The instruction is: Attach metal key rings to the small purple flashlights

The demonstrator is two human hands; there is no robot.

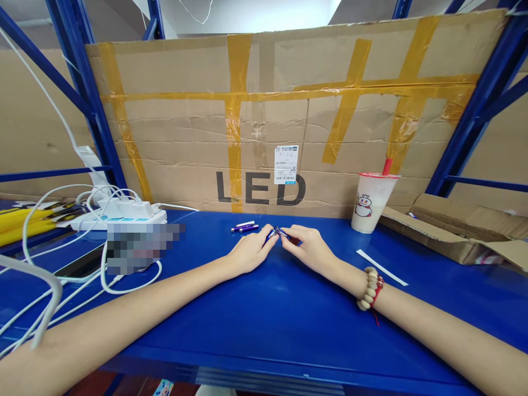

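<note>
My left hand (248,253) is closed, thumb and forefinger pinching a small shiny blue pen-like piece (270,235). Opposite it, my right hand (308,246) pinches another slim dark piece (293,240), whose end meets or almost meets the first one. Whether the two are joined I cannot tell, as fingers cover most of both. Just beyond my left hand, purple pen-like parts (248,228) with silvery ends lie on the blue tabletop (264,324). A beaded bracelet and a red cord circle my right wrist.
A lidded drink cup (373,203) with a red straw stands at the back right, beside an opened cardboard box (457,234). A white strip (381,267) lies before it. White cables and a power strip (127,214) crowd the left. A taped cardboard panel (185,137) closes the back.
</note>
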